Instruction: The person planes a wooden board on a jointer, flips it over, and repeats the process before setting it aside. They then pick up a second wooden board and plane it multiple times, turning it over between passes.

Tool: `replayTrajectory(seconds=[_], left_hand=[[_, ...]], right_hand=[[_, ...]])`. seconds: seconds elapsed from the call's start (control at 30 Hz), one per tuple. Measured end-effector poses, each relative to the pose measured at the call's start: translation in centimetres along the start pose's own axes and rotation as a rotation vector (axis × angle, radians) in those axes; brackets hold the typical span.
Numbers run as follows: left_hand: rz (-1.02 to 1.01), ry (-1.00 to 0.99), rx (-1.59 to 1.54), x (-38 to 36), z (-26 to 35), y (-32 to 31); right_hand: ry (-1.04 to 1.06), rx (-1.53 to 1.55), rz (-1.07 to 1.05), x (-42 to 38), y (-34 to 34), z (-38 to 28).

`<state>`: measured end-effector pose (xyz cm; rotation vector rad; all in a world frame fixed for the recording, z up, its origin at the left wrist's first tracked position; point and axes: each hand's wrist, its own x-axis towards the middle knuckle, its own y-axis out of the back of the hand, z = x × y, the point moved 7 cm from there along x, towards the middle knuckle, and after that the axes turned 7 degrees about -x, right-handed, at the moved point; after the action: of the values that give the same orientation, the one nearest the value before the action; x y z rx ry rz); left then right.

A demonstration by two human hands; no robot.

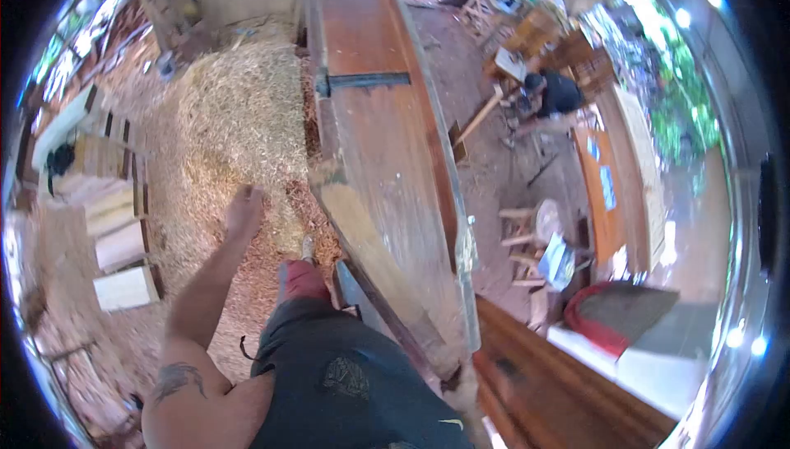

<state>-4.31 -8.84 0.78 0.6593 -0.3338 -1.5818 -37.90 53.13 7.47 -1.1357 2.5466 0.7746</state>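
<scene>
My left hand (244, 212) hangs out in front of me over the shavings, its fingers curled in. Nothing shows in it. A long wooden board (374, 251) slants from the bench edge back toward my right side. Around the board's near end the picture is blurred, and I cannot make out my right hand or its fingers there. Beside the board runs a long workbench (387, 161) with a brown wooden top. A dark bar (369, 80) lies across its far part.
Wood shavings (239, 111) cover the ground ahead. Stacked pale wood blocks (123, 243) lie at left. On the right, a person (559, 93) bends beside wooden furniture, near small stools (520, 227). A polished brown wooden piece (559, 383) lies at lower right.
</scene>
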Motion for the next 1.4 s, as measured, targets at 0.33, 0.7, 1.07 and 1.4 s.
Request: replayTrajectory(seconds=[0.33, 0.7, 1.07, 1.4], left_hand=[[-0.443, -0.259, 0.368, -13.2, 13.5, -12.2], [-0.701, -0.414, 0.461, -15.8, 15.8, -18.1], [-0.954, -0.441, 0.639, -27.8, 5.9, -24.7], [-0.690, -0.874, 0.725, -30.3, 6.5, -29.3]], right_hand=[[-0.751, 0.116, 0.417, -16.5, 14.3, 21.4], [-0.552, 0.639, 0.735, -21.9, 7.6, 26.2], [-0.335, 0.560, 1.093, -33.6, 2.7, 47.2], [-0.743, 0.676, 0.959, -27.5, 0.1, 41.3]])
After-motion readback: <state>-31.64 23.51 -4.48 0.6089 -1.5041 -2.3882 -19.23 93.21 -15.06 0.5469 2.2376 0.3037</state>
